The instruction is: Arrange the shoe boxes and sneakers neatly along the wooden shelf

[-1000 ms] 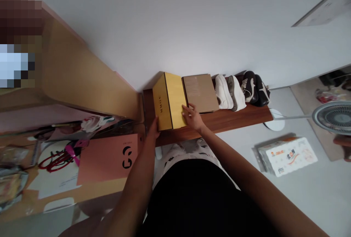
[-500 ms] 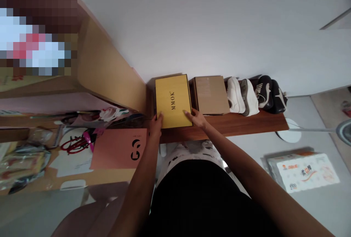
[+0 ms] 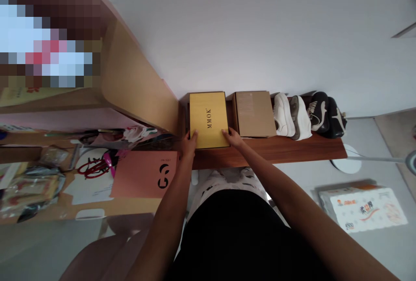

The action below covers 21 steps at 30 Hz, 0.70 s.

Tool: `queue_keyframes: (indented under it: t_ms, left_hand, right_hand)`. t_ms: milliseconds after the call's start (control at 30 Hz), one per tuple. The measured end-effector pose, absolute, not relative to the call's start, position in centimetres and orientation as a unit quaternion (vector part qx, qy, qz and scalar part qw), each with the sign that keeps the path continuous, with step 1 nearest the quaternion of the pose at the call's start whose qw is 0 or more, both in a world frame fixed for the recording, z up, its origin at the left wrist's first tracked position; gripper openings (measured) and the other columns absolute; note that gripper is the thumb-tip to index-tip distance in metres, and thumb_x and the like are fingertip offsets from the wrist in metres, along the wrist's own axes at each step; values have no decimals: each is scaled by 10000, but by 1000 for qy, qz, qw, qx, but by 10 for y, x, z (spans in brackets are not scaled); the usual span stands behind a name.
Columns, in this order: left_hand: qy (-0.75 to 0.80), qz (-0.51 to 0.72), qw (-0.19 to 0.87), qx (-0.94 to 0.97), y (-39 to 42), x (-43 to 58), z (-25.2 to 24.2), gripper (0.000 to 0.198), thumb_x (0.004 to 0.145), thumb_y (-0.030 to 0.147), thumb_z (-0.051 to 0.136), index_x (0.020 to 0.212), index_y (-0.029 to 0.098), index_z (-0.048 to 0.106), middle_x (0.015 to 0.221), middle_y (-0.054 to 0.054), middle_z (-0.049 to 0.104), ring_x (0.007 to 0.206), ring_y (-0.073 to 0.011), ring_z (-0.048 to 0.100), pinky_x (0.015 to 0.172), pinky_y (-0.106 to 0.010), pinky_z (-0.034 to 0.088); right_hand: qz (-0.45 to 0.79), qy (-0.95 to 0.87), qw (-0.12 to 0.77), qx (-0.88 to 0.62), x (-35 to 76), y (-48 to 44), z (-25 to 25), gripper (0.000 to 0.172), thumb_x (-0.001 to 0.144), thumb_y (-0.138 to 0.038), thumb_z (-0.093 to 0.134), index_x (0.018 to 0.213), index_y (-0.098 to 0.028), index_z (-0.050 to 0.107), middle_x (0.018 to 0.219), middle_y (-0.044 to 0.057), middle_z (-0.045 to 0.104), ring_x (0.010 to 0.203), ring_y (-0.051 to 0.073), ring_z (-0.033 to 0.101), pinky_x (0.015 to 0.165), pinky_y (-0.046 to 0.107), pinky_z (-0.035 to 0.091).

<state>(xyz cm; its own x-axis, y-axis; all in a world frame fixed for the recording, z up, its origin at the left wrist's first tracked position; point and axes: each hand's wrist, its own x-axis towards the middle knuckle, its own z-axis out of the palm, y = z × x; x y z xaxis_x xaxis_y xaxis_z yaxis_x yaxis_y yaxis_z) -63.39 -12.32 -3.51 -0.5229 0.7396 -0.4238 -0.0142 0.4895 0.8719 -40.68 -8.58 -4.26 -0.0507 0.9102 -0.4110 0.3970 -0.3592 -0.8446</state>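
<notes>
A yellow shoebox (image 3: 208, 108) with dark edges and black "MMOK" lettering is held between my two hands over the left part of a brown wooden shelf (image 3: 292, 150). My left hand (image 3: 189, 143) grips its near left corner, thumb on the lid. At the near right corner, my right hand (image 3: 232, 137) grips it the same way, fingers down the side. Just right of the yellow box stands a plain brown cardboard box (image 3: 255, 114), a narrow gap apart. I cannot tell whether the yellow box's underside touches the shelf.
White sneakers (image 3: 283, 114) and black shoes (image 3: 320, 112) line the shelf's right part. A desk at left carries a pink folder (image 3: 143, 175), red cord (image 3: 92, 168) and plastic packets (image 3: 30, 190). A wrapped tissue pack (image 3: 364, 207) lies on the floor at right.
The yellow box, tilted before, now sits straighter and farther from the camera, closer to the shelf. Both hands stay on it. The whole view has shifted slightly.
</notes>
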Motion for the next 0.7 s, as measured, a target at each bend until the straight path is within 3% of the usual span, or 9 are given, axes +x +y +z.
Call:
queue_keyframes:
  t_ms: [400, 700]
  left_hand:
    - [744, 440, 440, 244, -121, -629, -41, 479, 878, 438, 694, 1293, 199, 708, 1259, -120, 747, 1179, -256, 710, 983, -357, 571]
    - [777, 405, 410, 254, -116, -627, -22, 415, 854, 407, 731, 1219, 211, 750, 1212, -127, 763, 1185, -313, 696, 1026, -434, 536]
  right_hand:
    - [513, -512, 224, -652, -408, -81, -45, 458, 971, -465, 592, 1311, -162, 638, 1276, 133, 734, 1199, 268, 689, 1049, 409, 528]
    - [488, -532, 184, -667, -411, -78, -36, 468, 958, -467, 628, 1339, -194, 623, 1280, 148, 730, 1267, 322, 657, 1105, 462, 487]
